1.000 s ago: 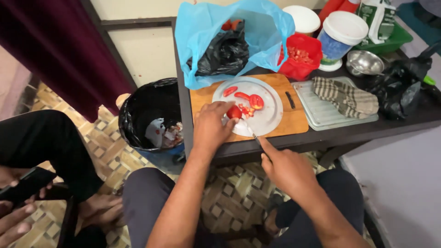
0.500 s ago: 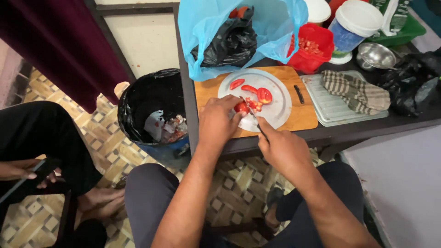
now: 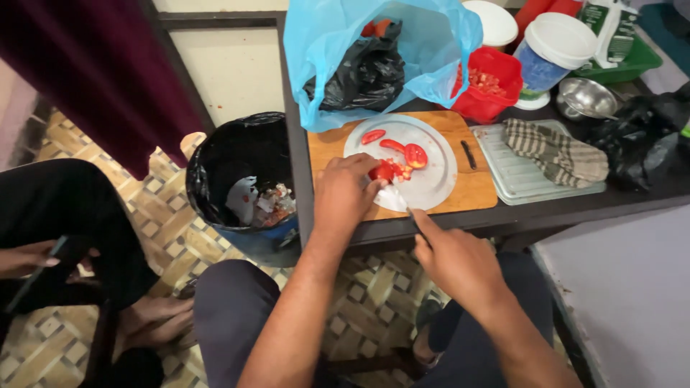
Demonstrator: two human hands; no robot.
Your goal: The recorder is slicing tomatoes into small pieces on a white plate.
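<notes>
Step in hand: slicing a tomato on a plate; by the look of it, mid-cut on what is left of the fruit.
Left hand [image 3: 345,194]: curled over the tomato piece [image 3: 382,172], fingertips pinning it at the near-left part of the plate; grip closed on it from above.
Right hand [image 3: 456,259]: closed round a knife handle, index finger stretched along the top; the knife [image 3: 399,201] points toward the tomato piece, its pale blade low over the plate.
Tomato: the held piece sits on the white plate [image 3: 438,183]; cut slices [image 3: 415,154] lie just beyond it, toward the far side.
Plate: rests on a wooden cutting board [image 3: 478,188] at the near edge of the dark tabletop [image 3: 575,208].
Nearby: blue plastic bag [image 3: 438,65] behind the board, red tub [image 3: 496,90] of chopped bits to its right, checked cloth [image 3: 553,147] on a pale tray, black-lined bin [image 3: 241,172] on the floor to the left.
Next move calls for: a steady downward cut just beside the fingertips, with the fingers kept tucked back, since the remaining piece is small and likely slippery.
</notes>
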